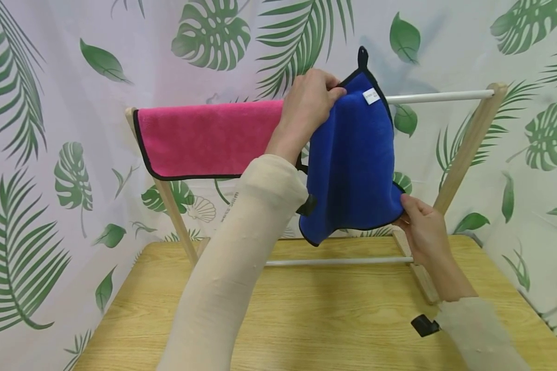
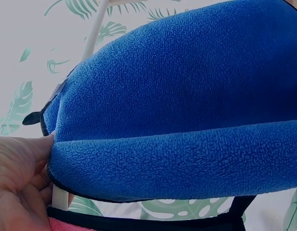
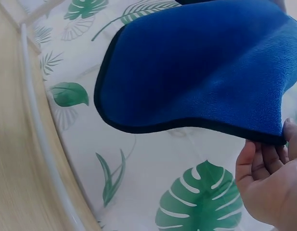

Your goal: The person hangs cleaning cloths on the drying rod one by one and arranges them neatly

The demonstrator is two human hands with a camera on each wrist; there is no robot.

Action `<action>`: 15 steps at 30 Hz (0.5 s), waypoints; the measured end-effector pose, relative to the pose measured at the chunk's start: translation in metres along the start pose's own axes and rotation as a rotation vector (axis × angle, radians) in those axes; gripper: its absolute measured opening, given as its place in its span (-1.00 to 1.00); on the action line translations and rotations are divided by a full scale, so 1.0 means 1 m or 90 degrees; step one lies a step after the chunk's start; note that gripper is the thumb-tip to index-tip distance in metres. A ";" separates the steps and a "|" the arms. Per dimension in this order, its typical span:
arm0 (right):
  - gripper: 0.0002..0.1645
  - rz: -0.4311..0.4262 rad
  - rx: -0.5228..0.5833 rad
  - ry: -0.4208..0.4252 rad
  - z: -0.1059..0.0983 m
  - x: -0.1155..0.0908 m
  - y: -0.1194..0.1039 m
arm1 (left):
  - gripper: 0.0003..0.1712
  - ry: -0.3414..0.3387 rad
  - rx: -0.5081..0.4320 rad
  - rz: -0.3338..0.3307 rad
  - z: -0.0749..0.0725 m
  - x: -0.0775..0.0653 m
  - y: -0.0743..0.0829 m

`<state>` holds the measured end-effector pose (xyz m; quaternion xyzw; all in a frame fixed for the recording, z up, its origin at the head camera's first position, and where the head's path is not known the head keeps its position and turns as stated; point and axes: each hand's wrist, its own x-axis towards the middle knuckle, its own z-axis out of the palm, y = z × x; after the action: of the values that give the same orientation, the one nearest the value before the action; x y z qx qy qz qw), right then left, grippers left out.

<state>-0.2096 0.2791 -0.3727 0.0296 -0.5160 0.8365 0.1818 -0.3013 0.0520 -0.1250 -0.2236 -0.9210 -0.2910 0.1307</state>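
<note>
A blue towel point(image 1: 353, 159) with black edging, a black hanging loop and a white tag hangs in front of the rack's upper white rail point(image 1: 441, 96). My left hand point(image 1: 308, 105) pinches its upper edge near the rail, thumb on the near face. Lower down, my right hand point(image 1: 422, 226) pinches the towel's bottom right corner between thumb and fingers. In the right wrist view the black-edged corner sits at the fingertips of the right hand point(image 3: 271, 168). To the left, a pink towel point(image 1: 209, 139) with black edging is draped over the same rail.
The rack's wooden legs point(image 1: 469, 147) stand on a wood-grain table point(image 1: 315, 319), joined by a lower white rail point(image 1: 343, 261). A leaf-patterned white curtain point(image 1: 88, 206) hangs behind and at both sides.
</note>
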 end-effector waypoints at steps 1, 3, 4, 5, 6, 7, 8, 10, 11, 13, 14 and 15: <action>-0.76 -0.005 0.009 0.008 -0.001 0.000 -0.002 | -0.72 -0.001 0.000 0.000 0.000 0.000 0.000; -0.78 -0.018 0.024 0.016 -0.003 0.000 -0.005 | -0.71 -0.003 -0.002 -0.002 0.000 0.000 0.000; -0.78 -0.026 0.031 0.017 -0.003 0.000 -0.007 | -0.71 -0.003 -0.003 -0.003 0.000 0.000 0.000; -0.79 -0.035 0.038 0.017 -0.004 0.000 -0.010 | -0.71 -0.003 -0.004 -0.003 0.000 -0.001 0.000; -0.79 -0.043 0.044 0.018 -0.005 -0.001 -0.013 | -0.71 -0.003 -0.004 -0.003 0.000 -0.001 0.000; -0.79 -0.052 0.050 0.019 -0.005 -0.001 -0.015 | -0.70 -0.003 -0.004 -0.002 0.000 -0.001 0.000; -0.80 -0.059 0.055 0.018 -0.005 -0.001 -0.018 | -0.71 -0.002 -0.004 -0.001 0.000 -0.001 0.000; -0.80 -0.074 0.065 0.020 -0.007 -0.002 -0.023 | -0.71 0.000 -0.003 -0.002 0.000 -0.002 0.001; -0.80 -0.079 0.071 0.022 -0.008 -0.002 -0.026 | -0.71 0.000 -0.002 -0.001 0.000 -0.002 0.001; -0.81 -0.088 0.082 0.025 -0.011 -0.003 -0.033 | -0.71 0.002 -0.002 0.000 0.000 -0.002 0.000; -0.82 -0.091 0.088 0.026 -0.014 -0.003 -0.037 | -0.71 0.002 -0.003 0.001 0.000 -0.002 0.000; -0.82 -0.096 0.090 0.029 -0.016 -0.003 -0.040 | -0.71 0.001 -0.001 0.002 0.000 -0.002 0.000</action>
<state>-0.1909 0.3081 -0.3465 0.0618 -0.4479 0.8552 0.2533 -0.2995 0.0518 -0.1259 -0.2246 -0.9203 -0.2920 0.1319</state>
